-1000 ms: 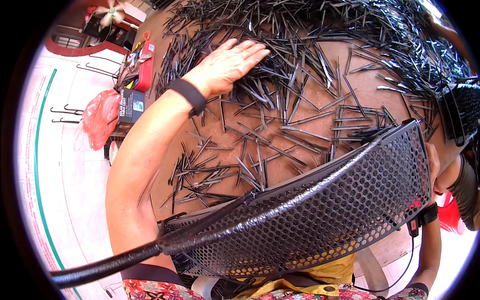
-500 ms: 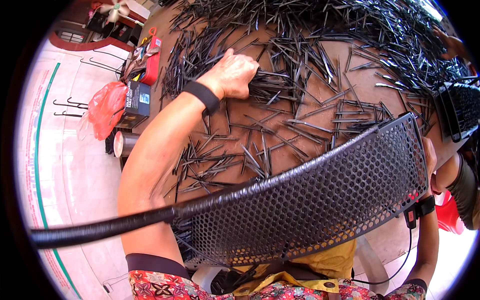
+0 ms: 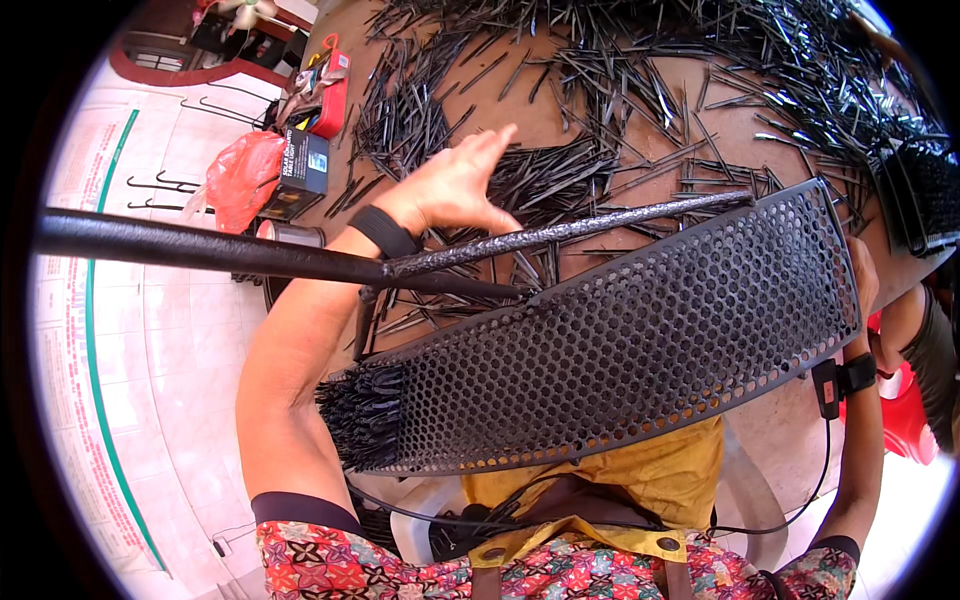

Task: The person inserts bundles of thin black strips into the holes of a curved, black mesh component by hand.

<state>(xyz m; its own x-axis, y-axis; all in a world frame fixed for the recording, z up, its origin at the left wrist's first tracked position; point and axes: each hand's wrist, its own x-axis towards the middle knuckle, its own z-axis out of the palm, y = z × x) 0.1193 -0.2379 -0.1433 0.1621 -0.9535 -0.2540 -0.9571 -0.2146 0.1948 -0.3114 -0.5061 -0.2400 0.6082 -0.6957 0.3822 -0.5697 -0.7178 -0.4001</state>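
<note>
A long curved black perforated plate [image 3: 620, 330] on a black handle [image 3: 230, 250] lies across my lap, tilted. At its left end, a block of black bristles [image 3: 362, 415] fills the holes; the remaining holes in view have none. My right hand [image 3: 862, 278] grips the plate's right edge, with part of its fingers hidden behind it. My left hand [image 3: 460, 190] is open, thumb and fingers spread, above a pile of thin black strips [image 3: 560, 175] on the brown table. Nothing shows in its grasp.
More black strips [image 3: 700, 30] heap across the far table. A dark brush head [image 3: 915, 200] stands at the right, near another person's arm [image 3: 905, 325]. At the left are a dark box [image 3: 300, 175], a pink plastic bag [image 3: 243, 180] and a red container [image 3: 330, 105]. A cable [image 3: 828, 470] hangs beside my right wrist.
My left hand has opened from a closed shape and spread its fingers. The handle has swung up in view, and more of the bristle block at the plate's left end now shows.
</note>
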